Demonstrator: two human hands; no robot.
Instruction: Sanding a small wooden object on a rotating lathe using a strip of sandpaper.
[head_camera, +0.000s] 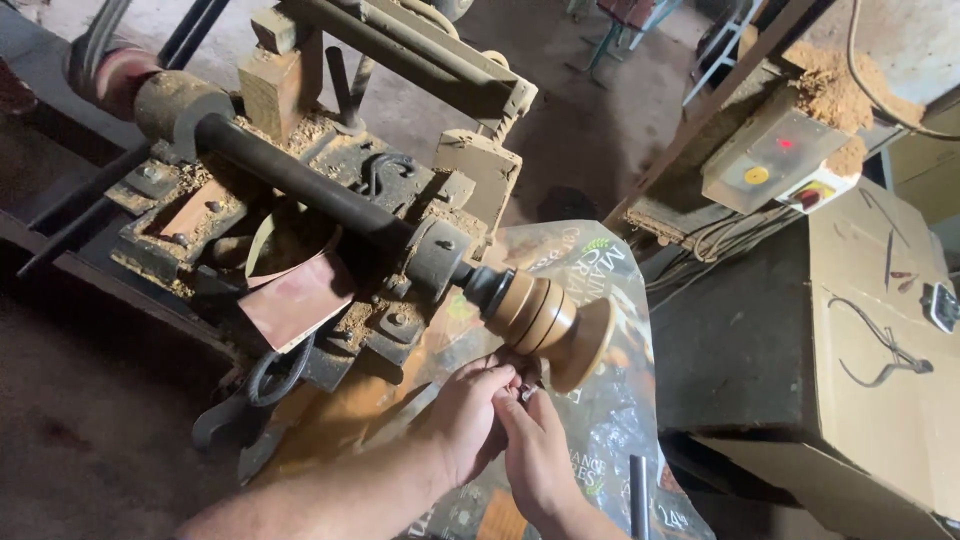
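A turned wooden piece (548, 322), ringed and flared at its end, is mounted on the dark spindle (300, 180) of an old lathe (330, 230). Just below the piece, my left hand (468, 415) and my right hand (535, 455) are pressed together. Both pinch a small dark object (527, 385) between their fingertips, held up close to the underside of the wood. What the object is cannot be made out.
A clear plastic sheet (600, 420) hangs under the workpiece. Right of it stands a cardboard box (880, 350) with calipers (885, 350) on top. A dusty switch box (780, 160) sits behind. A strip of sandpaper (295, 290) lies on the lathe bed.
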